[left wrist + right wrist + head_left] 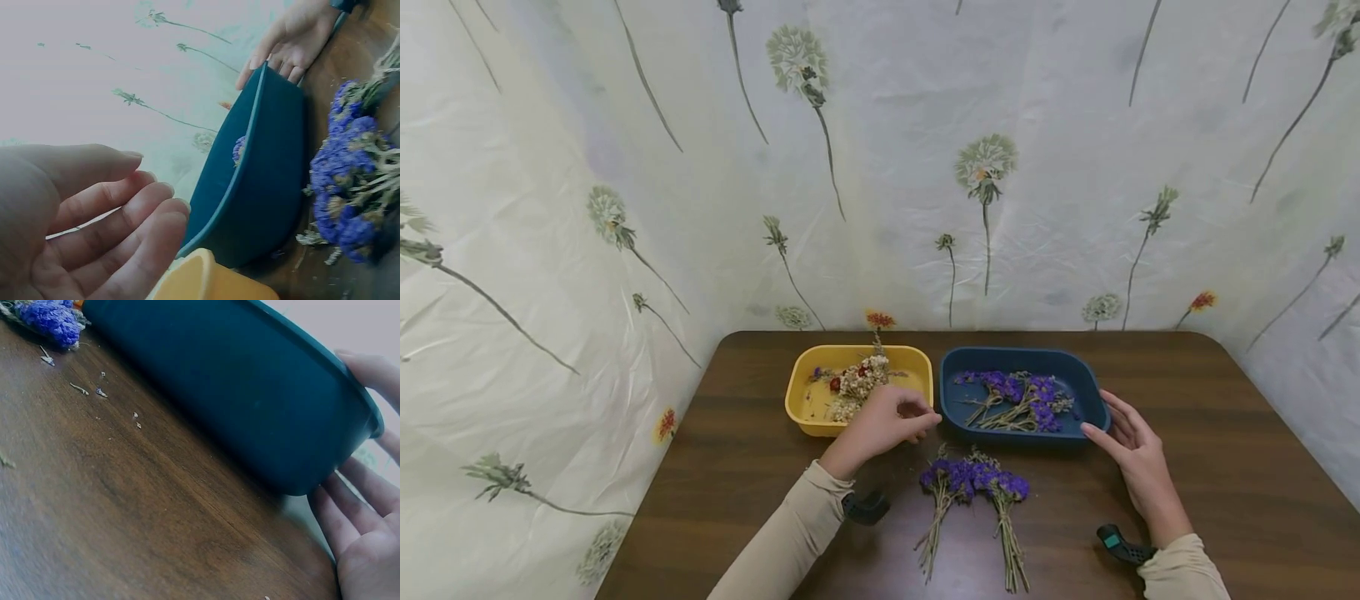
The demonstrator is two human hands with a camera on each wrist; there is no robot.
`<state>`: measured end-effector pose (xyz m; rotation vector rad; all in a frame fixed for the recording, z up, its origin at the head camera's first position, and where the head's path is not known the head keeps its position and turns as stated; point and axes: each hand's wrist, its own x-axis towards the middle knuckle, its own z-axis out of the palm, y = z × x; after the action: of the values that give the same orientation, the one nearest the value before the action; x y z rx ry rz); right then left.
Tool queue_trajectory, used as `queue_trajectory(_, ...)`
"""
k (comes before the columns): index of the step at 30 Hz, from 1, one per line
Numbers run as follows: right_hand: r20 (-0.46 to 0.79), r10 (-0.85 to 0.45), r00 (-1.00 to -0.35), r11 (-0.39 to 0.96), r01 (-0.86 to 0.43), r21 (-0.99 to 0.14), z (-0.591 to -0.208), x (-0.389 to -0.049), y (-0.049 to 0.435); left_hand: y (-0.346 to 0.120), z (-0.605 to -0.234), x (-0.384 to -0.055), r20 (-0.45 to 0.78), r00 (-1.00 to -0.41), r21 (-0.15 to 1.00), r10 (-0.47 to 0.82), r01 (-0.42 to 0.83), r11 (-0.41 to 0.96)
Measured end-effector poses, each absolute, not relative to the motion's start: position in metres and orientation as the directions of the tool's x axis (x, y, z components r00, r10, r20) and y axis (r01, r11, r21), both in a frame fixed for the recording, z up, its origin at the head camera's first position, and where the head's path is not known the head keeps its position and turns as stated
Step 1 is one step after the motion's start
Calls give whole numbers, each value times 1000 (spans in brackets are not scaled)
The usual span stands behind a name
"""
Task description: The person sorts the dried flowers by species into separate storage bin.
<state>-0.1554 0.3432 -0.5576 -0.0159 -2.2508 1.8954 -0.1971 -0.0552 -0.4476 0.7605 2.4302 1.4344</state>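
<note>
My left hand (886, 421) hovers at the front right corner of the yellow bin (797, 423), its fingers loosely bent with nothing between them. In the left wrist view the thumb and fingertips (164, 187) come close to the blue bin's near end. My right hand (1131, 446) holds the right end of the blue bin (1075, 367), thumb at the rim and fingers along the outer wall. Inside the blue bin lie bunches of purple dried flowers (1041, 408). Two more tied purple bunches, a left one (942, 500) and a right one (1006, 508), rest on the table before it.
Cream and dark red dried flowers (859, 383) lie in the yellow bin. Both bins stand side by side near the back edge of the brown wooden table (737, 500). A flower-printed curtain (887, 167) hangs behind. Small plant bits (101, 392) are scattered on the tabletop.
</note>
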Motion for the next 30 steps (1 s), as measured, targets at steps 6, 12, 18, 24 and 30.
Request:
queue_trajectory(6,152,142,-978,187,-124,-974,-557,-156,342,-63,-461,-184,20,-850,869,527,276,412)
queue_trajectory(12,160,142,-977,160,-137,-978,-557,-156,343,-63,-481,-170,-65,-852,877,519,199,437)
queue_trajectory(18,143,146,-979,181,-115,-977,-557,-155,344,-61,-496,-157,-140,-854,886,501,117,448)
queue_trajectory(24,129,145,-981,199,-99,-975,-557,-155,344,-59,-503,-144,-207,-866,871,456,49,489)
queue_trajectory(30,130,134,-982,176,-106,-979,-556,-155,343,-58,-511,-136,-203,-869,862,452,60,503)
